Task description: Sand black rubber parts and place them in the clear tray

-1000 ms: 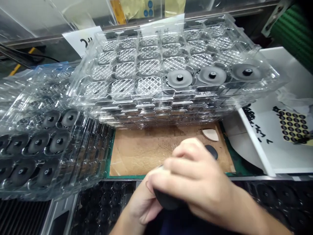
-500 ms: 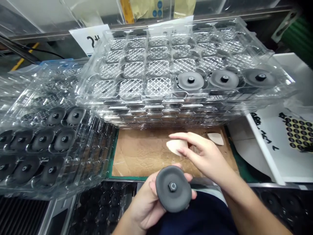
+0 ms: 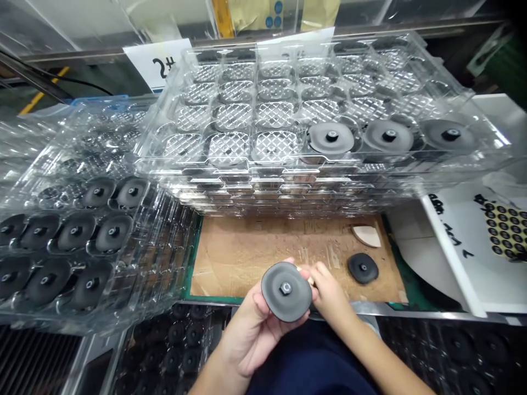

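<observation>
My left hand (image 3: 251, 329) grips a dark grey rounded disc (image 3: 286, 291) with a small metal nut at its centre, held upright over the near edge of the brown work mat (image 3: 247, 255). My right hand (image 3: 327, 293) touches the disc's right edge, its fingers pinched on a small pale piece that I cannot make out. A smaller black disc (image 3: 363, 267) lies on the mat to the right. Beyond it rests a pale wedge-shaped piece (image 3: 366, 235).
A stack of clear blister trays (image 3: 255, 118) stands behind the mat, with three grey discs (image 3: 331, 137) in the top tray's front row. More clear trays (image 3: 78, 230) of black discs sit at the left. A white sheet with black dot stickers (image 3: 504, 230) lies at the right.
My right hand drew back from the mat to the disc's right edge. The left hand raised and tilted the disc a little. The small black disc on the mat is now uncovered.
</observation>
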